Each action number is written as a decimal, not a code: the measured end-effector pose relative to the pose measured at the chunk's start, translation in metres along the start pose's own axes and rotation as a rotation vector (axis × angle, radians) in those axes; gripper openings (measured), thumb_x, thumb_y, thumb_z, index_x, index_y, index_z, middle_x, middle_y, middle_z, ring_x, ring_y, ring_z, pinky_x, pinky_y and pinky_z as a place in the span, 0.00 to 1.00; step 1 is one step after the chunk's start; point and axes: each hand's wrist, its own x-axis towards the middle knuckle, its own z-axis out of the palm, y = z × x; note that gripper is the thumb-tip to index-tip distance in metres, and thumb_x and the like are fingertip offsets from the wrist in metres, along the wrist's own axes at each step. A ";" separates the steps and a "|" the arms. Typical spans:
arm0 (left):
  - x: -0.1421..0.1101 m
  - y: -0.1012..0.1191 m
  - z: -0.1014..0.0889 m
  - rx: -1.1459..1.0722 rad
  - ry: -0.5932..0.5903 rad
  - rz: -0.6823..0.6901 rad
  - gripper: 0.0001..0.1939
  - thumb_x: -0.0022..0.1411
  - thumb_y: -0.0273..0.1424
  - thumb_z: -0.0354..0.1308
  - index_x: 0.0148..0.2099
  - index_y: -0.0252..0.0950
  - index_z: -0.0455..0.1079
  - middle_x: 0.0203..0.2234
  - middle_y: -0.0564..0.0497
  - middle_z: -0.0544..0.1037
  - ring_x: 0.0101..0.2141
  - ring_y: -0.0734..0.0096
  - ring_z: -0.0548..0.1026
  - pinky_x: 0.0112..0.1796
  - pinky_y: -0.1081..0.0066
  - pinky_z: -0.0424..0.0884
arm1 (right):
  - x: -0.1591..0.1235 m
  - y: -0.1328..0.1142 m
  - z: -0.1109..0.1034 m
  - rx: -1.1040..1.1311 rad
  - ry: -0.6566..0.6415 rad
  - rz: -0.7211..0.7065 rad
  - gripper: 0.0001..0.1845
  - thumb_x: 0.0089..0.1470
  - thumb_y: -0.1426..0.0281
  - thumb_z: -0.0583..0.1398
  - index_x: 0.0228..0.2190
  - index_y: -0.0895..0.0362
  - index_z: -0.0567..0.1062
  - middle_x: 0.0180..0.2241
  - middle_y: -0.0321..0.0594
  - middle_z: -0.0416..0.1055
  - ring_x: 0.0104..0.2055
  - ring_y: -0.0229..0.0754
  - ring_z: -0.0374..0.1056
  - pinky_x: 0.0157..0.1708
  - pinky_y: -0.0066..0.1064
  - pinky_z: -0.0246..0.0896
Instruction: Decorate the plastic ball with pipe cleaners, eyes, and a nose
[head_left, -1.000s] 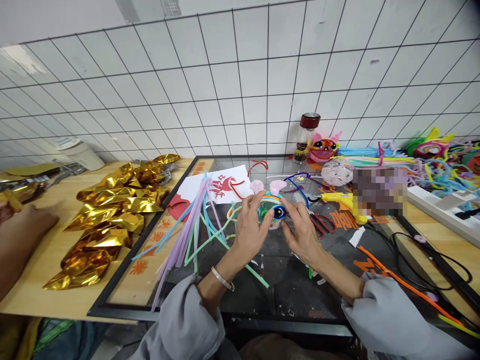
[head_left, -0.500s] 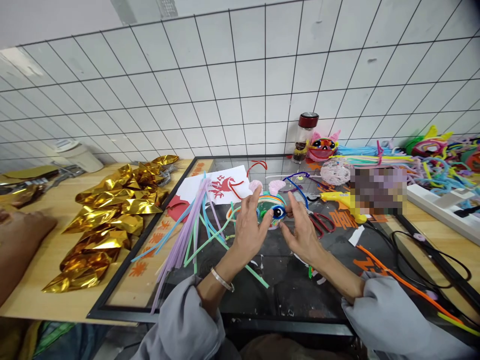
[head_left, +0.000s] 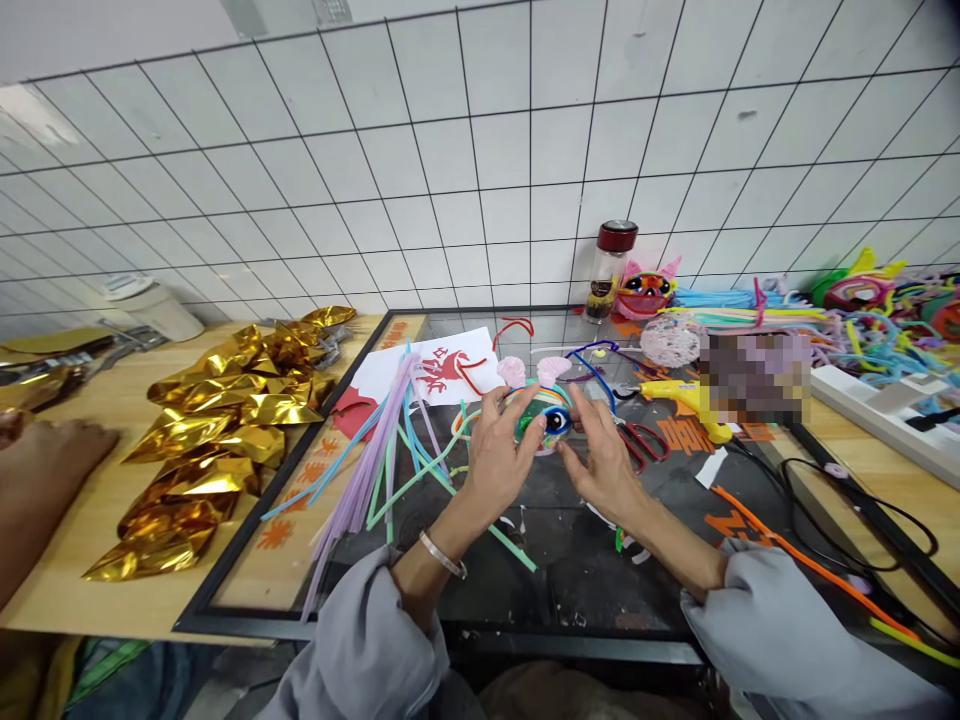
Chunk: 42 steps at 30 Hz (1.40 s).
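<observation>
Between my two hands is a pipe-cleaner animal head point(head_left: 551, 448) with pink ears, rainbow bands across the brow and a big blue-and-black eye. My left hand point(head_left: 499, 450) covers its left side, fingers at the upper edge and thumb by the eye. At the right edge, my right hand point(head_left: 606, 450) curves its fingers and thumb round the rim, partly hiding it. Behind my right hand lie red-handled scissors point(head_left: 646, 447). To the left, a bundle of lilac pipe cleaners point(head_left: 375, 465) lies beside green and blue ones.
A yellow glue gun point(head_left: 686, 400), a white openwork ball point(head_left: 673, 341) and a lidded glass bottle point(head_left: 609, 272) are on the right. White paper with a red print point(head_left: 420, 368) lies behind. Gold foil pieces point(head_left: 217, 430) and another person's hand point(head_left: 64, 465) are on the left.
My right hand's fingers lifted away from the animal head half a second ago and are now back against its edge. My left hand has stayed on it.
</observation>
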 end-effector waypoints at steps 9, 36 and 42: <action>0.001 -0.003 0.001 -0.010 0.000 0.015 0.23 0.70 0.38 0.52 0.64 0.43 0.68 0.55 0.41 0.67 0.57 0.55 0.69 0.57 0.55 0.68 | 0.000 0.005 0.002 -0.015 0.028 -0.102 0.36 0.59 0.77 0.56 0.67 0.51 0.57 0.42 0.44 0.61 0.44 0.49 0.65 0.43 0.43 0.69; 0.000 -0.001 0.001 0.010 -0.017 0.008 0.23 0.70 0.37 0.51 0.65 0.44 0.67 0.56 0.41 0.65 0.59 0.54 0.67 0.57 0.55 0.67 | -0.001 -0.001 0.001 -0.007 -0.006 -0.021 0.35 0.60 0.74 0.55 0.67 0.53 0.57 0.44 0.47 0.65 0.47 0.51 0.67 0.48 0.48 0.69; 0.000 -0.005 0.001 0.011 -0.003 0.002 0.24 0.70 0.38 0.51 0.66 0.44 0.66 0.56 0.41 0.66 0.58 0.55 0.68 0.57 0.55 0.67 | -0.003 -0.002 -0.001 0.036 0.075 0.028 0.34 0.62 0.71 0.54 0.68 0.54 0.55 0.49 0.50 0.72 0.48 0.50 0.71 0.49 0.48 0.70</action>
